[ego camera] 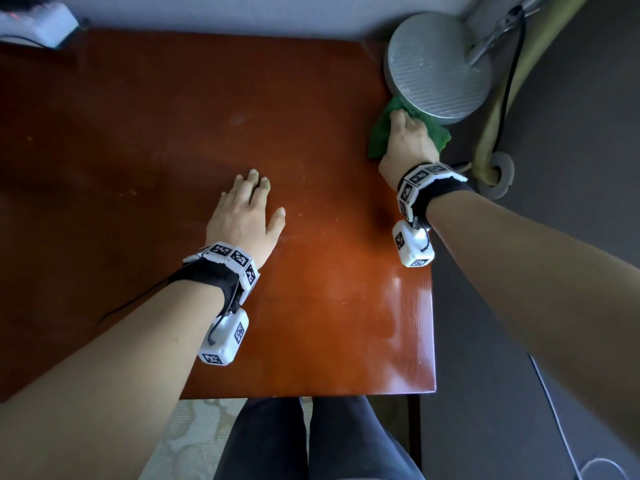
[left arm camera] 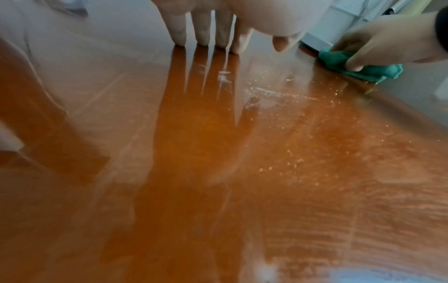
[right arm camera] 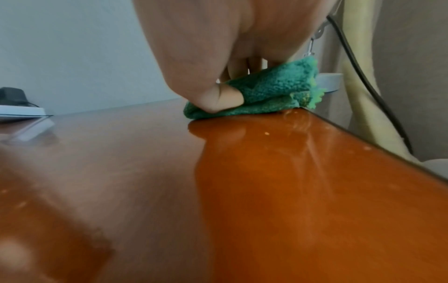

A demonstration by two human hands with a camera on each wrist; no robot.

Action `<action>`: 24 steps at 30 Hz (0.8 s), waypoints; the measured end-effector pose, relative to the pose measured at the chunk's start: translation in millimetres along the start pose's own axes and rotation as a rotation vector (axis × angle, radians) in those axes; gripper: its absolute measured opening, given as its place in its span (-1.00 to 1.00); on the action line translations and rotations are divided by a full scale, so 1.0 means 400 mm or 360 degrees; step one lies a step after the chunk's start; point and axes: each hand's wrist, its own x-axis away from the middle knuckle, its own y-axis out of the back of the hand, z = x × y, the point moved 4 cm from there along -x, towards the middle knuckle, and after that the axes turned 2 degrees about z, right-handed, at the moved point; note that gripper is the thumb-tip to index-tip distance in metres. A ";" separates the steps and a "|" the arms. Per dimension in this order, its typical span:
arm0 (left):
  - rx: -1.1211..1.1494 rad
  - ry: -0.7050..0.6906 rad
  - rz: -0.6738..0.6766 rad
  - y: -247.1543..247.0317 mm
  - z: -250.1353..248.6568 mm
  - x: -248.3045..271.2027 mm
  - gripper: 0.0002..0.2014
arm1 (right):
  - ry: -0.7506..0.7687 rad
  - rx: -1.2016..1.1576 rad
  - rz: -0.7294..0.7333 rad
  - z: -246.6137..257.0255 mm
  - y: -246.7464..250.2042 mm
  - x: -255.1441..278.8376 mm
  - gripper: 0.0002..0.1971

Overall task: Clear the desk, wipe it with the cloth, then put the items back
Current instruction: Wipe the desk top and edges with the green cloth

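Note:
My right hand (ego camera: 407,128) grips a bunched green cloth (ego camera: 379,135) and presses it on the red-brown desk (ego camera: 173,133) at its far right edge, right against the round grey lamp base (ego camera: 438,67). In the right wrist view the thumb digs into the cloth (right arm camera: 274,90) while the fingers curl over its top. My left hand (ego camera: 258,194) lies flat near the middle of the desk with straight, spread fingers (left arm camera: 179,32) touching the wood and holding nothing. The left wrist view shows the cloth (left arm camera: 371,71) at the far right.
Fine crumbs and smears (left arm camera: 278,95) lie on the wood between the two hands. A white device with a dark plug (ego camera: 34,22) sits at the far left corner. A black cable (ego camera: 509,81) and a pale hose hang past the desk's right edge.

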 end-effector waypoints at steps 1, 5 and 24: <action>0.0003 -0.0001 -0.0001 0.000 0.000 0.000 -0.41 | -0.0003 0.0003 -0.0005 -0.012 -0.004 0.006 -0.43; 0.0016 0.0005 0.0000 0.000 0.000 0.000 -0.42 | -0.0048 0.0009 -0.0033 -0.038 -0.024 0.029 -0.34; -0.0059 -0.0033 0.0064 -0.013 -0.019 -0.048 -0.32 | 0.0023 -0.0118 0.0280 0.130 -0.047 -0.022 -0.18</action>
